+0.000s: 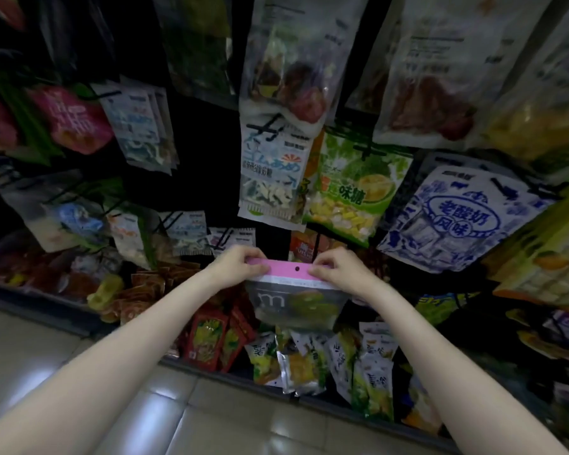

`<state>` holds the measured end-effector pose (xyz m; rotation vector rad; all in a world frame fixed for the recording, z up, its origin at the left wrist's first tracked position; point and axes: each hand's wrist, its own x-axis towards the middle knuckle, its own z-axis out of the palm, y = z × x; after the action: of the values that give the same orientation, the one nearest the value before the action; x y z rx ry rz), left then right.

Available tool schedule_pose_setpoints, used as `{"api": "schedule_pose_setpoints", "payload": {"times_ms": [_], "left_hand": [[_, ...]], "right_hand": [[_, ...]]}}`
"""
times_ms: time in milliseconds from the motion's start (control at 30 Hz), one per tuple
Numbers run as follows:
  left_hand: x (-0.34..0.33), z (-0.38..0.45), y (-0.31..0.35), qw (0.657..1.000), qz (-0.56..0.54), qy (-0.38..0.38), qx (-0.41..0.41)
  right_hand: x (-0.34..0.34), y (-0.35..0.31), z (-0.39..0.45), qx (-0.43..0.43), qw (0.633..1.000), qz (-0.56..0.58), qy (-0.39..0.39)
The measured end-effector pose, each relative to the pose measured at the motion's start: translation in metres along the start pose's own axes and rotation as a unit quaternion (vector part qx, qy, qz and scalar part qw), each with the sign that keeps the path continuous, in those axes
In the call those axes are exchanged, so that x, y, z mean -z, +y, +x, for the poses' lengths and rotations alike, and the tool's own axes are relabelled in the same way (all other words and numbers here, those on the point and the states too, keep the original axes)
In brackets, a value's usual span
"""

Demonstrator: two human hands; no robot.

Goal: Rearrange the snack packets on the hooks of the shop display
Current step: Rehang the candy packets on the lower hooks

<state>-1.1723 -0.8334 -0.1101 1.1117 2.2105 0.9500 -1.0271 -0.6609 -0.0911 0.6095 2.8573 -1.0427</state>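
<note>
Packet: glossy clear pouch, flat pink header strip with round punched hole, held level before the display's low rows.
Left hand: pinches header's left end.
Right hand: pinches right end.

Shop floor under the display
Glossy grey floor tiles fill the lower left of the frame, catching pale reflections of light.

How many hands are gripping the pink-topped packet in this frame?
2. The left hand pinches the left end of the clear snack packet's pink header strip; the right hand pinches its right end.
</note>
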Motion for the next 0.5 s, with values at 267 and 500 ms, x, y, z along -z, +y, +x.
{"api": "schedule_pose_setpoints", "payload": {"times_ms": [267, 500], "left_hand": [[-0.043, 0.014, -0.042, 0.983, 0.126, -0.136, 0.006], [-0.1, 0.059, -0.058, 0.974, 0.162, -0.157, 0.034]], "right_hand": [[-0.073, 0.039, -0.014, -0.116, 0.991, 0.062, 0.002], [-0.104, 0.09, 0.003, -0.168, 0.983, 0.046, 0.065]]}}
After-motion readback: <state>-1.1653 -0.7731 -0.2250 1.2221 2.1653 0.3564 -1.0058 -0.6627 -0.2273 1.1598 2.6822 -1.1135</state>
